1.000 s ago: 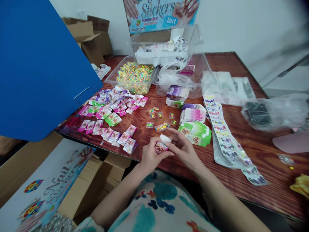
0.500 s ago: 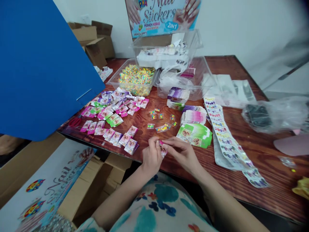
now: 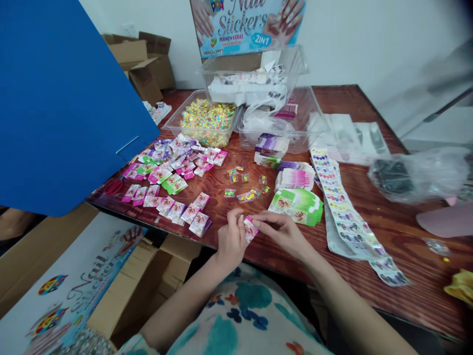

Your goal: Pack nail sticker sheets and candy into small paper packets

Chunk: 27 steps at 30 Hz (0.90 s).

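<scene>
Both hands meet over the near edge of the brown wooden table point(image 3: 399, 231). My left hand point(image 3: 231, 239) and my right hand point(image 3: 281, 231) pinch one small pink packet box point(image 3: 250, 229) between their fingertips. Just left of them lie finished small packets point(image 3: 177, 209) in a row. A fanned stack of flat green packets point(image 3: 297, 204) rests right of my right hand, with flat pink ones point(image 3: 295, 177) behind. Several small wrapped candies point(image 3: 246, 185) are scattered beyond the hands.
A blue board point(image 3: 62, 103) leans at the left. Clear tubs point(image 3: 207, 118) of candies and sticker stock stand at the back. Long nail-sticker strips point(image 3: 347, 217) run along the right, beside a plastic bag point(image 3: 417, 172). Cardboard boxes point(image 3: 121, 281) sit below the table's near edge.
The white insert seen sticking out of the pink box a second ago is no longer visible; both hands have closed in on the box and lowered slightly.
</scene>
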Available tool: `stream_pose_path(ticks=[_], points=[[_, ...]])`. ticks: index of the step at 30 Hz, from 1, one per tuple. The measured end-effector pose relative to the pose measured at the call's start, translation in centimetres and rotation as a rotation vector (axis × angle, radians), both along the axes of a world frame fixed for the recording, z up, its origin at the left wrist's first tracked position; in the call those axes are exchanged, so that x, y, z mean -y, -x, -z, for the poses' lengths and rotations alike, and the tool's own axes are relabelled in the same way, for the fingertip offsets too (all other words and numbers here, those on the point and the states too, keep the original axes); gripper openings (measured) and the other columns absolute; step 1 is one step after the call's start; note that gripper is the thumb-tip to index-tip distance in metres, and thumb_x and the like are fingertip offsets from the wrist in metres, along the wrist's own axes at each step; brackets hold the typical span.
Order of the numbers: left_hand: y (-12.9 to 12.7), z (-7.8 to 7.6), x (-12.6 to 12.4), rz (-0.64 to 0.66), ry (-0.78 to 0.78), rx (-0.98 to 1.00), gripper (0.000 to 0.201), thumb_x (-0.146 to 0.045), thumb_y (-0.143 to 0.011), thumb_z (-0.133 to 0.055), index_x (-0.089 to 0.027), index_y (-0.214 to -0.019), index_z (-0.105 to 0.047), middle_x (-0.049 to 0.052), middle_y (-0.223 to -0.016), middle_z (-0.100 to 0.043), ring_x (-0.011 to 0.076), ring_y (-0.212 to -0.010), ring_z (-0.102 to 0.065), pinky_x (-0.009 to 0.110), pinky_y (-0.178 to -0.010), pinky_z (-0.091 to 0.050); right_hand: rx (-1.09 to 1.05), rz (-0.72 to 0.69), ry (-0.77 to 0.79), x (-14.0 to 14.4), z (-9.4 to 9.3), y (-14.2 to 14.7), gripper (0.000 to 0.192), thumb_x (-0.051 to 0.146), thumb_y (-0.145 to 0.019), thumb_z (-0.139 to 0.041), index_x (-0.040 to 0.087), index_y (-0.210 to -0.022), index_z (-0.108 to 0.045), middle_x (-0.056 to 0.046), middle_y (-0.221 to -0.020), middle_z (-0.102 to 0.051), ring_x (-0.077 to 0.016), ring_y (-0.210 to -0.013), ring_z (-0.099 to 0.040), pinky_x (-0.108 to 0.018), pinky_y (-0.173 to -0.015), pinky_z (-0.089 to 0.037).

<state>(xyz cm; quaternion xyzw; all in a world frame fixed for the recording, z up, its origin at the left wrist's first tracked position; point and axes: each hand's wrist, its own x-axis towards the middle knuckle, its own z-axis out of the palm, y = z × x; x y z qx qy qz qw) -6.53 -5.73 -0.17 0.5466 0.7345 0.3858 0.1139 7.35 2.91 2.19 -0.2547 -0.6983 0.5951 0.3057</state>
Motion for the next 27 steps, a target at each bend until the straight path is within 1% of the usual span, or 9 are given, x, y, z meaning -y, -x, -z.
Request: stream_pose_path(ticks=[3,7,13,17,19,21,22,25,27], points=[[0.0,-0.1,0.0,0.015,-0.002,0.011,0.022,-0.028,-0.098,-0.031,-0.021,-0.115,-0.045,0.004,-0.09,-0.068,0.0153,-0.067,-0.067,0.026,-0.06,-0.047,0.012,-0.012,-0.091,0.2,0.0,-0.2,0.025,0.038,-0.088,-0.062,0.023,-0.102,-0.076,-0.004,-0.08,-0.069,-0.0151,-0.072,-0.063,-0.028,-0.067,-0.051],[-0.2,-0.7,0.0,-0.001,-0.006,0.048,0.021,-0.028,-0.098,-0.03,-0.022,-0.113,-0.044,0.004,-0.088,-0.068,0.0164,-0.069,-0.067,0.026,-0.061,-0.047,-0.03,-0.009,-0.161,1.3,0.6,-0.1,0.027,0.033,-0.088,-0.064,0.026,-0.113,-0.072,-0.005,-0.091,-0.07,-0.0162,-0.08,-0.065,-0.028,-0.072,-0.052],[-0.3,-1.3,0.3,-0.052,0.038,0.084,0.021,-0.026,-0.099,-0.028,-0.022,-0.112,-0.044,0.004,-0.087,-0.067,0.0167,-0.071,-0.067,0.027,-0.062,-0.048,-0.082,0.072,-0.065,3.4,1.9,0.9,0.03,0.034,-0.091,-0.059,0.028,-0.119,-0.069,-0.006,-0.106,-0.071,-0.0193,-0.093,-0.066,-0.034,-0.083,-0.055],[1.0,-2.4,0.5,-0.081,0.057,0.013,0.028,-0.029,-0.099,-0.029,-0.021,-0.123,-0.041,0.007,-0.095,-0.067,0.0186,-0.078,-0.067,0.03,-0.069,-0.051,-0.072,0.139,0.089,1.8,2.2,3.1,0.028,0.04,-0.086,-0.064,0.028,-0.111,-0.073,-0.005,-0.107,-0.073,-0.0234,-0.101,-0.066,-0.04,-0.09,-0.054],[2.7,-3.4,0.6,-0.152,-0.032,-0.078,0.029,-0.03,-0.099,-0.032,-0.019,-0.123,-0.043,0.01,-0.105,-0.065,0.0203,-0.091,-0.066,0.033,-0.079,-0.05,-0.097,0.172,0.209,-0.2,2.6,5.3,0.032,0.043,-0.083,-0.067,0.027,-0.11,-0.073,-0.005,-0.108,-0.073,-0.0249,-0.1,-0.067,-0.043,-0.089,-0.056],[5.4,-4.6,0.5,-0.245,-0.131,-0.162,0.026,-0.03,-0.098,-0.034,-0.019,-0.117,-0.048,0.011,-0.109,-0.064,0.0209,-0.098,-0.063,0.034,-0.086,-0.048,-0.127,0.182,0.297,-2.3,3.3,8.3,0.039,0.046,-0.081,-0.067,0.025,-0.113,-0.072,-0.006,-0.1,-0.075,-0.0234,-0.087,-0.069,-0.043,-0.081,-0.059],[7.1,-5.1,0.4,-0.287,-0.15,-0.191,0.024,-0.03,-0.098,-0.036,-0.019,-0.113,-0.05,0.01,-0.106,-0.065,0.0206,-0.097,-0.063,0.034,-0.086,-0.047,-0.124,0.181,0.293,-3.2,3.8,9.9,0.043,0.049,-0.082,-0.065,0.023,-0.116,-0.07,-0.006,-0.093,-0.075,-0.0214,-0.078,-0.07,-0.042,-0.076,-0.06],[12.9,-6.3,-0.4,-0.377,-0.081,-0.284,0.02,-0.029,-0.096,-0.041,-0.018,-0.105,-0.055,0.007,-0.091,-0.066,0.0215,-0.089,-0.063,0.035,-0.084,-0.046,-0.019,0.13,0.068,-4.3,5.5,14.4,0.052,0.055,-0.091,-0.047,0.017,-0.121,-0.067,-0.006,-0.078,-0.072,-0.0174,-0.063,-0.067,-0.038,-0.064,-0.06],[16.3,-6.6,-1.3,-0.341,0.037,-0.343,0.017,-0.027,-0.093,-0.044,-0.017,-0.099,-0.057,0.007,-0.086,-0.066,0.0226,-0.085,-0.063,0.036,-0.084,-0.046,0.042,0.093,-0.073,-4.0,6.4,16.4,0.052,0.055,-0.092,-0.044,0.017,-0.115,-0.07,-0.006,-0.075,-0.07,-0.0169,-0.061,-0.065,-0.035,-0.061,-0.058]])
